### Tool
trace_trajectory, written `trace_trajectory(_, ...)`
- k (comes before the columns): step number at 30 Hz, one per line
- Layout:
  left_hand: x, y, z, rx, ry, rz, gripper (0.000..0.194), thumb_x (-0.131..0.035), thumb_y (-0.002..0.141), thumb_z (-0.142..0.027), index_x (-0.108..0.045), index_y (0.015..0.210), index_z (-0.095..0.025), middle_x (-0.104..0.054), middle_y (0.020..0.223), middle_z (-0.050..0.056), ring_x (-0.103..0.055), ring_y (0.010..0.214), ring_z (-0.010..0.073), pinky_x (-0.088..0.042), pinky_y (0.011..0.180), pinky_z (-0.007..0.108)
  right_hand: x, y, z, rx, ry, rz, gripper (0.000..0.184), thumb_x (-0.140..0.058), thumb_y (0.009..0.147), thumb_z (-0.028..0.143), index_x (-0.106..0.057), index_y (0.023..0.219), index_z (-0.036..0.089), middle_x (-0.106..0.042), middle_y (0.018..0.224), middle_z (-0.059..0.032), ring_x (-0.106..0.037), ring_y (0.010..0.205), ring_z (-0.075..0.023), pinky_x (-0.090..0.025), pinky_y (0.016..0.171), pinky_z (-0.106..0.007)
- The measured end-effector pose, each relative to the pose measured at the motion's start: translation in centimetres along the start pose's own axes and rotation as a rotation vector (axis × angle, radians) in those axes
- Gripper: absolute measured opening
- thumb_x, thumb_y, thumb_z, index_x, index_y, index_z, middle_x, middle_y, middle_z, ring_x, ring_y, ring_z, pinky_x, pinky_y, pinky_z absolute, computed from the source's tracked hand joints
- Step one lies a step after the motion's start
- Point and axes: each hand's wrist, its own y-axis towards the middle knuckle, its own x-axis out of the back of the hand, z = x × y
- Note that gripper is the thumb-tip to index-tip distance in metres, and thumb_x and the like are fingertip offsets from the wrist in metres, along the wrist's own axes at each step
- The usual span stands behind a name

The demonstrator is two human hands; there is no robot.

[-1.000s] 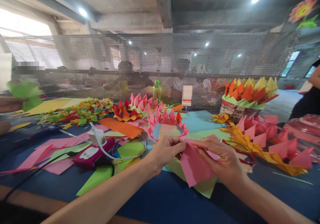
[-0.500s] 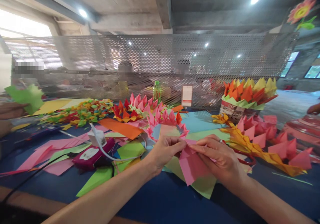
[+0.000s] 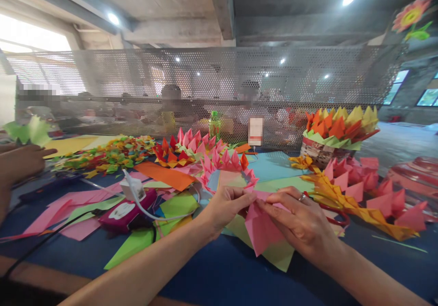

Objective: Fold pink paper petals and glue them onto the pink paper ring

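A pink sheet of paper (image 3: 262, 230), partly folded, hangs between my two hands in the middle of the view. My left hand (image 3: 228, 205) pinches its upper left edge between thumb and fingers. From the right, my right hand (image 3: 297, 215), with a ring on one finger, presses its fingertips and thumb on the same upper edge. Underneath lies pale green paper (image 3: 282, 256). Just beyond my hands stands a ring of folded pink paper points (image 3: 227, 160). Red-handled scissors (image 3: 338, 219) lie partly hidden beside my right hand.
Left are a purple box (image 3: 128, 212) with a white charger and cable, orange paper (image 3: 167, 174) and a heap of small paper pieces (image 3: 109, 155). A co-worker's hand (image 3: 23, 162) holds green paper (image 3: 29, 132). Right are yellow-pink folded strips (image 3: 362, 205) and a paper-filled container (image 3: 323, 150).
The lower part of the pink paper has folded over into a pointed corner as my right hand shifted slightly. At far left, the co-worker's hand and green paper moved.
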Motion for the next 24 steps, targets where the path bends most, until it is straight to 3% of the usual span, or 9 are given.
trace_trajectory(3,0.0,0.2,0.1,-0.058,0.095,-0.038,0.034,-0.067,0.078,-0.041,-0.065,0.067,-0.009,-0.053,0.057,-0.002,-0.043,0.053,0.0065,-0.034,0.055,0.019,0.3,0.4,0.7,-0.06,0.092,-0.034,0.036,-0.057,0.089,0.012,-0.062,0.122,0.025,-0.063,0.101,-0.0051,-0.051,0.093,-0.0205,-0.045,0.081,-0.033)
trace_trajectory(7,0.0,0.3,0.2,-0.136,0.247,-0.091,0.034,-0.06,0.083,-0.037,-0.056,0.06,-0.012,-0.047,0.055,-0.004,-0.038,0.052,0.0061,-0.028,0.051,0.019,0.4,0.6,1.0,-0.366,0.36,-0.066,0.021,-0.051,0.093,0.025,-0.064,0.11,0.023,-0.063,0.102,-0.0046,-0.055,0.095,-0.0195,-0.044,0.085,-0.031)
trace_trajectory(9,0.0,0.1,0.3,-0.175,0.314,-0.087,0.032,-0.057,0.084,-0.034,-0.055,0.061,-0.012,-0.045,0.055,-0.004,-0.037,0.052,0.0066,-0.029,0.051,0.019,0.1,0.6,0.8,-0.553,0.482,-0.047,0.021,-0.047,0.096,0.033,-0.065,0.095,0.022,-0.063,0.091,-0.0026,-0.056,0.087,-0.0177,-0.044,0.077,-0.028)
trace_trajectory(12,-0.2,-0.3,0.3,-0.255,0.438,-0.076,0.027,-0.053,0.086,-0.028,-0.059,0.065,-0.012,-0.048,0.058,-0.003,-0.041,0.056,0.0078,-0.033,0.054,0.02,-0.6,0.6,0.5,-0.756,0.695,0.084,0.035,-0.045,0.095,0.046,-0.058,0.076,0.019,-0.053,0.071,0.0012,-0.05,0.067,-0.0139,-0.039,0.059,-0.023)
trace_trajectory(15,-0.5,-0.6,0.2,-0.29,0.512,-0.061,0.024,-0.051,0.086,-0.025,-0.062,0.068,-0.012,-0.054,0.062,-0.001,-0.045,0.059,0.0092,-0.036,0.057,0.02,-1.0,0.7,0.6,-0.803,0.801,0.16,0.041,-0.048,0.091,0.051,-0.053,0.068,0.018,-0.045,0.063,0.0034,-0.041,0.06,-0.0114,-0.032,0.052,-0.022)
trace_trajectory(24,-0.2,-0.2,0.8,-0.204,0.378,-0.045,0.028,-0.057,0.084,-0.034,-0.064,0.07,-0.011,-0.053,0.064,-0.001,-0.043,0.06,0.0097,-0.035,0.056,0.021,-1.1,0.8,0.7,-0.776,0.727,0.156,0.037,-0.055,0.087,0.048,-0.064,0.07,0.016,-0.055,0.066,0.0006,-0.047,0.066,-0.0139,-0.036,0.059,-0.024)
